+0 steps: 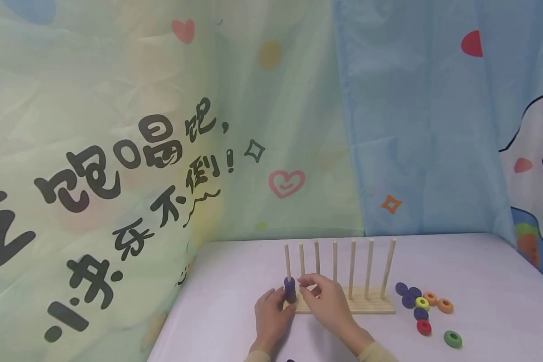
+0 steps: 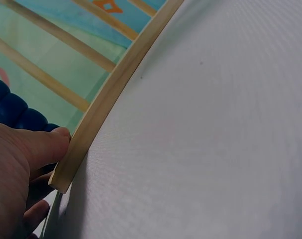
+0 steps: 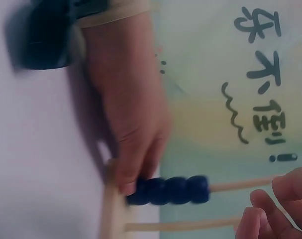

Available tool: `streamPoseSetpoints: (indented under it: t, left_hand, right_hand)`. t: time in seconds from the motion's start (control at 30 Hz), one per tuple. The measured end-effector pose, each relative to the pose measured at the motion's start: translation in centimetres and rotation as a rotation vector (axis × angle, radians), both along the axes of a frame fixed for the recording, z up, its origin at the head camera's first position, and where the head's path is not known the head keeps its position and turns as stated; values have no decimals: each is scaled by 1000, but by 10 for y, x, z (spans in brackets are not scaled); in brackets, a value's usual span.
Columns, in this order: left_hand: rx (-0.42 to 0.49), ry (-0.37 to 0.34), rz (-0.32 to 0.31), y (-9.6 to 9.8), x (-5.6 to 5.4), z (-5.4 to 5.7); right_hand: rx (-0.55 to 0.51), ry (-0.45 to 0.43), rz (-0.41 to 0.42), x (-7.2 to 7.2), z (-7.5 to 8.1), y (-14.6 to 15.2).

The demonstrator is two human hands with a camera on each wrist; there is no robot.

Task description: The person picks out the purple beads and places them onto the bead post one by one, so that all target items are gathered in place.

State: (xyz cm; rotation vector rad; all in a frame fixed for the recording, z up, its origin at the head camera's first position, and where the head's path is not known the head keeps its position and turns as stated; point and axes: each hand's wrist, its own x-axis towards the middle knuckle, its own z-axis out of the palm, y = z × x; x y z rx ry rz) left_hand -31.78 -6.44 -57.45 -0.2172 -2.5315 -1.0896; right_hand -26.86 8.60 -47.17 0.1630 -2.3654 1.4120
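Observation:
A pale wooden peg stand (image 1: 371, 305) stands on the table, its several upright pegs in a row. Dark blue beads (image 1: 289, 290) are stacked on the leftmost peg, low against the base; the right wrist view shows the same bead stack (image 3: 170, 190) from the side. My left hand (image 1: 272, 317) grips the left end of the base, thumb (image 2: 49, 147) on its edge beside the lowest bead. Just right of the stack, my right hand (image 1: 328, 304) has loosely bent fingers near the upper part of the pegs, with no bead showing between them.
Right of the stand lie loose beads: several dark blue ones (image 1: 421, 313), two orange, a yellow bead (image 1: 422, 302), a red bead (image 1: 424, 327) and a green bead (image 1: 453, 339). Behind the table hangs a printed cloth (image 1: 280, 125). A dark device (image 3: 49, 45) sits at the left wrist.

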Motion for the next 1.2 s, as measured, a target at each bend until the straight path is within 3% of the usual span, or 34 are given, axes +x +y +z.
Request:
streamPoseSetpoints:
  t: [0.4,0.63,0.9,1.2]
  left_hand:
    - [9,-38,8,0,2,-2]
    - [19,-47,-6,1,3,-3]
    - [18,-78,6,2,1,-4]
    - [22,-35,-7,0,1,0]
  right_hand:
    - [-17,-88,-79,11,-36,21]
    - [-101,-171,-123,19,-49,37]
    - [42,-192,-191,24,-66,64]
    - [116,-239,-241,30,-74,91]
